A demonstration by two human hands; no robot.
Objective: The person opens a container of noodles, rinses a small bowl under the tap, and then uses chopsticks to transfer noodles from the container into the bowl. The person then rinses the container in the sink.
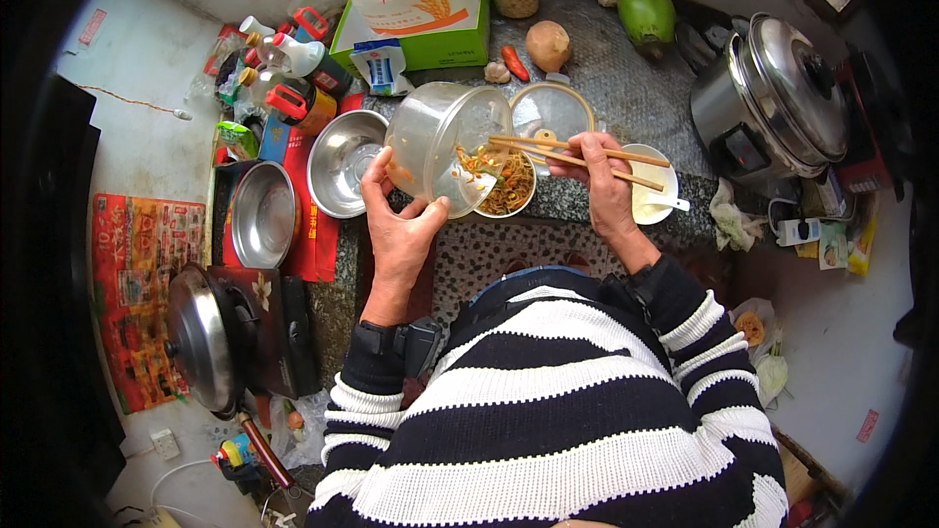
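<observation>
My left hand grips a clear plastic tub by its base and side. The tub is tipped, its mouth facing right, with bits of food inside near the rim. Beneath and beyond it a white bowl holds noodle-like food with vegetable pieces. A pair of wooden chopsticks is in my right hand, their tips at the tub's mouth. Behind the chopsticks lies a clear round lid with a tan rim. Right of my right hand is a white bowl with pale contents and a white spoon.
Two steel bowls stand left of the tub. Bottles crowd the left corner. A green box, onion, red chili pepper and green gourd line the back. An electric cooker stands right; a lidded pan, lower left.
</observation>
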